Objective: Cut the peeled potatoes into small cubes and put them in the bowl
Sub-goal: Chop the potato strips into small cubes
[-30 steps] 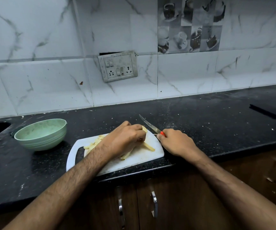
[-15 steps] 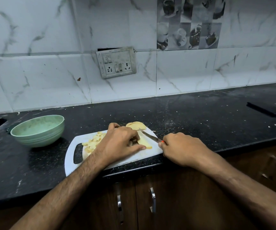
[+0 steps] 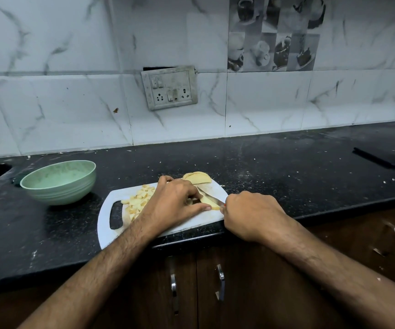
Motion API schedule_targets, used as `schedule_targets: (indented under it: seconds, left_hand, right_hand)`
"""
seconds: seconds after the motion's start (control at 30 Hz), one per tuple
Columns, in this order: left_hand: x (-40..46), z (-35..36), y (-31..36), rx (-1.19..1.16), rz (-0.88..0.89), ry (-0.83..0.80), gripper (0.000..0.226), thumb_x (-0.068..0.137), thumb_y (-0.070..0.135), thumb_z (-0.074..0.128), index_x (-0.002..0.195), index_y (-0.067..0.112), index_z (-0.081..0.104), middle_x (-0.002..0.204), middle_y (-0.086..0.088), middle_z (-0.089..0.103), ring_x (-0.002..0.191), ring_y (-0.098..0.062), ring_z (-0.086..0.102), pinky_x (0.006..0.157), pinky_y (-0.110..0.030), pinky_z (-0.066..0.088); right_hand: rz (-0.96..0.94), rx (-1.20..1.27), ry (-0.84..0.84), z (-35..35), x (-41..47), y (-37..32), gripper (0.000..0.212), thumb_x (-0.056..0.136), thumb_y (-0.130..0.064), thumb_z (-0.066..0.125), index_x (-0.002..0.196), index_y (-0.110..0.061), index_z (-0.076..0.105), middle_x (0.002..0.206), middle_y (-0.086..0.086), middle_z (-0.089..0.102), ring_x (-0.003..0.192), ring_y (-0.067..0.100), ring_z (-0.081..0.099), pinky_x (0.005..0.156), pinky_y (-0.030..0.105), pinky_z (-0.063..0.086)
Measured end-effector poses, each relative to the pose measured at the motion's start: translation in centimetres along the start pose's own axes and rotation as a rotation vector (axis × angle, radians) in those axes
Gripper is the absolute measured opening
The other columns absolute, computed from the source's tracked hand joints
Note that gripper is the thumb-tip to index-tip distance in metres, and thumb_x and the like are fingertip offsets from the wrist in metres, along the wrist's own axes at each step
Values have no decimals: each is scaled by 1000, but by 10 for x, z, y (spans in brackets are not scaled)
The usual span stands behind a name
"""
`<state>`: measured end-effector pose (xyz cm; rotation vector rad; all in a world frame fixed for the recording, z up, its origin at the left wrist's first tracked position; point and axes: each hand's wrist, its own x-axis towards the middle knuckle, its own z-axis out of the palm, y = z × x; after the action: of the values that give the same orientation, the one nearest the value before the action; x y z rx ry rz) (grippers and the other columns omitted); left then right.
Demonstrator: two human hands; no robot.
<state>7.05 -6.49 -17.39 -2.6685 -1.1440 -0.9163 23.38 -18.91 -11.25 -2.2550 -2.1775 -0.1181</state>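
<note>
The black speckled tabletop [image 3: 286,167] is running the full width under a white marbled tile wall [image 3: 49,91], with brown cabinet doors [image 3: 251,281] showing below its front edge. A white cutting board [image 3: 206,219] is lying at the front edge of the tabletop near the middle, its handle slot pointing toward the left end and its near corner slightly overhanging the edge. A pale green bowl [image 3: 59,182] is sitting upright toward the left end of the tabletop, apart from the board, beside a dark sink recess at the far left. The left hand [image 3: 177,205] is reaching over the middle of the board, fingers curled down and pressing a potato slice [image 3: 207,200] flat against the board, thumb stretched along its near side. The right hand [image 3: 251,212] is clenching around the handle of a knife [image 3: 209,195] at the board's right end, just at the front edge of the tabletop; only a sliver of red handle is showing past the knuckles. The blade is lying across the held slice, angled toward the back wall. A stack of uncut potato slices [image 3: 196,178] is resting at the board's far edge, just behind the left hand. A heap of small potato cubes [image 3: 139,200] is lying on the board's left half, between the handle slot and the left wrist. A flat dark object [image 3: 381,159] is lying toward the right end of the tabletop, too dim to identify. A grey switch plate [image 3: 169,87] is hanging crooked on the wall.
</note>
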Motion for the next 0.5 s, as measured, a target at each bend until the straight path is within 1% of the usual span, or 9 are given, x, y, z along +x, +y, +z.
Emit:
schedule_targets:
  seconds: [0.13, 0.23, 0.33, 0.43, 0.5]
  left_hand:
    - [-1, 0, 0, -4, 8, 1, 43, 81, 68, 65, 96, 28, 74, 98, 20, 70, 98, 0, 58, 100, -33, 27]
    - [0, -1, 1, -4, 22, 1, 41, 82, 66, 66, 95, 28, 75, 98, 19, 71, 99, -1, 60, 103, -36, 28]
    - [0, -1, 1, 18, 31, -6, 40, 83, 66, 66, 93, 27, 75, 98, 19, 72, 99, -2, 61, 104, -38, 28]
    - [0, -1, 3, 58, 43, 1, 43, 84, 69, 60, 91, 29, 74, 98, 20, 71, 100, 0, 60, 105, -37, 27]
    - [0, -2, 4, 111, 48, -18, 44, 85, 71, 55, 91, 31, 73, 99, 21, 70, 102, 0, 59, 105, -37, 26]
  right_hand:
    - [-15, -31, -6, -1, -1, -2, 27, 101, -30, 38, 116, -17, 56, 115, 6, 62, 100, 28, 60, 73, 36, 38]
    - [-9, -28, -45, -6, 4, -4, 28, 100, -30, 38, 118, -16, 56, 118, 6, 61, 96, 27, 57, 74, 36, 38]
    - [-3, -30, -82, -7, 14, -9, 32, 100, -30, 38, 123, -15, 54, 123, 7, 59, 106, 28, 59, 77, 38, 39]
    - [-15, -30, -90, 2, 17, -11, 31, 99, -28, 39, 123, -15, 54, 121, 7, 61, 105, 28, 60, 80, 39, 44]
    - [-16, -11, -85, 6, 15, -10, 31, 99, -27, 38, 123, -15, 54, 120, 8, 60, 104, 28, 60, 78, 38, 43]
